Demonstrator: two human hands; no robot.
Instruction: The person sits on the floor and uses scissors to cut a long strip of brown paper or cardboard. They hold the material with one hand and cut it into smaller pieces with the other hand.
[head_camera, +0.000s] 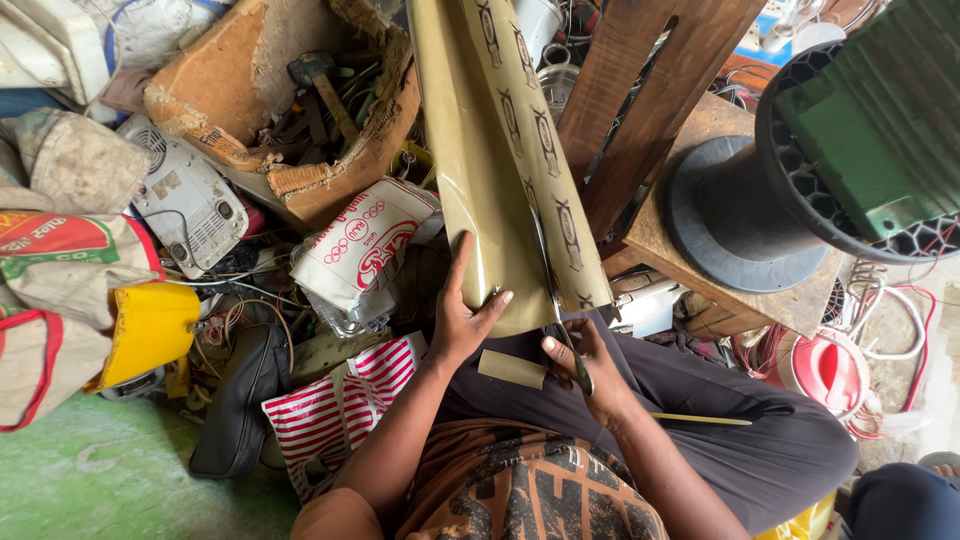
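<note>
- My left hand lies spread flat on the olive sheet, pinning its near edge over my lap.
- My right hand is closed round scissors, blades at the sheet's lower edge, right side.
- By my reading the cut has barely begun: one small cut strip lies on my thigh, and the long sheet runs uncut up toward the wooden stool.
- The sheet's right strip carries a row of dark printed marks.
- Left of it, a white bag with red print lies crumpled; nearer me, a red-and-white striped bag.
- Far left, a yellow container beside a sack with a red and green label.
- A black spool sits on the stool at the right.
</note>
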